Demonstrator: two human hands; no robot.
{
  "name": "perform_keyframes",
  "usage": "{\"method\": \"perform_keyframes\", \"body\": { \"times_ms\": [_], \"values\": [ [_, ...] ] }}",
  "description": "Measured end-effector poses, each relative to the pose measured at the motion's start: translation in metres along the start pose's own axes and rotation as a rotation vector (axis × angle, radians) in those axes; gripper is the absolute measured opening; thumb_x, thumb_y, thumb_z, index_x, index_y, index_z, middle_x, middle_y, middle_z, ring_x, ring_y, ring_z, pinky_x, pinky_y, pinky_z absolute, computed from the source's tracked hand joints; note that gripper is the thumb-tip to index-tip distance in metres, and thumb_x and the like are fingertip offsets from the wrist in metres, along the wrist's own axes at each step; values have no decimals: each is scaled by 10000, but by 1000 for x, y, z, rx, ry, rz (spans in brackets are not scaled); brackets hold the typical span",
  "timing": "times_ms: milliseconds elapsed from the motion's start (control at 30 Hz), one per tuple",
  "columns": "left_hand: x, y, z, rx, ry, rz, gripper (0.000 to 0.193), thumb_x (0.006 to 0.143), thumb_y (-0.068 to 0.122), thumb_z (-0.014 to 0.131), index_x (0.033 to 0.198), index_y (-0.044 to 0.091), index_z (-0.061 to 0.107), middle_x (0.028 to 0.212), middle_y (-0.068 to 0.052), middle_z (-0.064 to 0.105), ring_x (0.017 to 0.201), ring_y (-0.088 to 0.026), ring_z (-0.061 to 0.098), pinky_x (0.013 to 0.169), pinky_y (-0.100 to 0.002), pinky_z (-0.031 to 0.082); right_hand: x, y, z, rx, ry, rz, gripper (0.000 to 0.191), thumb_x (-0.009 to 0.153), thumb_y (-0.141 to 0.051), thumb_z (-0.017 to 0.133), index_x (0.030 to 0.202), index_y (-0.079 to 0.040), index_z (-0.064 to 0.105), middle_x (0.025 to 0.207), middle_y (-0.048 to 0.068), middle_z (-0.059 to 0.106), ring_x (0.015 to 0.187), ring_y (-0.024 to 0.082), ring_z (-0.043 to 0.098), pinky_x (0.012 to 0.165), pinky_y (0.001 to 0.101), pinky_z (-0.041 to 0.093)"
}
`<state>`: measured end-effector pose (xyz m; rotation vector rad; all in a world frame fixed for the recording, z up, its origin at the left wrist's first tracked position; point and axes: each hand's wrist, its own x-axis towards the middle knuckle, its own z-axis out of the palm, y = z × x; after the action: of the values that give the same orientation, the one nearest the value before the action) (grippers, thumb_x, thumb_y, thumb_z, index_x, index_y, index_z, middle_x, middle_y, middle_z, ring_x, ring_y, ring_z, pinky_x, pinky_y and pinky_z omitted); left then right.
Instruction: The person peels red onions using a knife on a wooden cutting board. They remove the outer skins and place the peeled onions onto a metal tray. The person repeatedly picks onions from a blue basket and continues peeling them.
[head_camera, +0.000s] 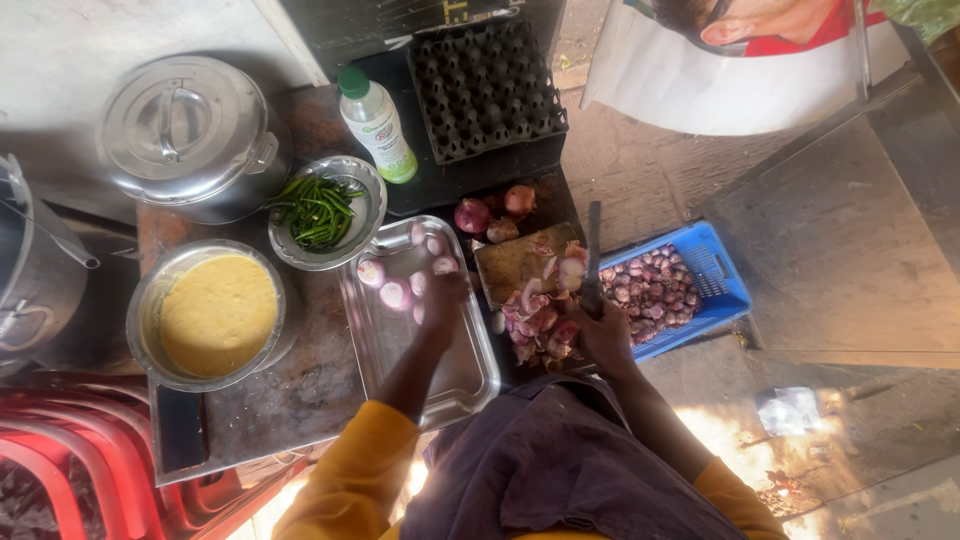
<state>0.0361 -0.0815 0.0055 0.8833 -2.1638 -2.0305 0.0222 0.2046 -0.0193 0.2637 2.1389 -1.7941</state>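
Observation:
My left hand (442, 297) reaches over the steel tray (462, 385), right by several peeled onions (396, 293) lying in it; whether it holds one is hidden. My right hand (603, 330) grips a long dark knife (593, 250) that points away from me over the wooden cutting board (510, 262). A halved onion (572, 270) lies on the board. Onion skins (535, 325) are piled at the board's near edge. Three unpeeled onions (492, 213) sit beyond the board.
A blue basket of small onions (700, 275) stands to the right. To the left are a bowl of yellow batter (218, 313), a bowl of green chillies (320, 210), a lidded pot (190, 130), a bottle (378, 125) and a black egg tray (487, 85). Red stacked chairs (70, 470).

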Motion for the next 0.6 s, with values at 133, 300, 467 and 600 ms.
{"method": "perform_keyframes", "body": {
  "times_ms": [133, 300, 467, 600],
  "values": [
    [-1, 26, 48, 844, -247, 399, 472, 897, 332, 763, 1341, 248, 626, 1168, -83, 721, 1174, -388, 534, 967, -555, 435, 4, 18, -13, -31, 48, 164, 294, 942, -247, 723, 1004, 36, 674, 697, 108, 614, 534, 226, 609, 508, 431, 467],
    [82, 50, 60, 1055, 138, 797, 657, 788, 341, 797, 1402, 211, 604, 1533, -212, 587, 1308, -361, 542, 1124, -582, 383, 7, 49, -26, -491, 104, -10, 327, 930, -311, 720, 1054, -10, 686, 836, 167, 721, 734, 261, 701, 658, 426, 543],
    [134, 59, 54, 1112, -84, 158, 840, 788, 488, 866, 1404, 95, 450, 1303, -271, 597, 1197, -441, 602, 980, -542, 521, -9, 66, -41, -573, -117, 82, 321, 950, -349, 667, 1113, -73, 687, 846, 182, 759, 748, 270, 746, 691, 419, 554],
    [135, 52, 54, 891, -17, 201, 844, 738, 426, 914, 1360, 91, 453, 1170, -242, 693, 1084, -430, 672, 920, -549, 561, -22, 46, -60, -542, -294, -214, 436, 842, -318, 760, 1170, -43, 679, 895, 184, 770, 797, 265, 743, 728, 414, 556]
  ]
}}
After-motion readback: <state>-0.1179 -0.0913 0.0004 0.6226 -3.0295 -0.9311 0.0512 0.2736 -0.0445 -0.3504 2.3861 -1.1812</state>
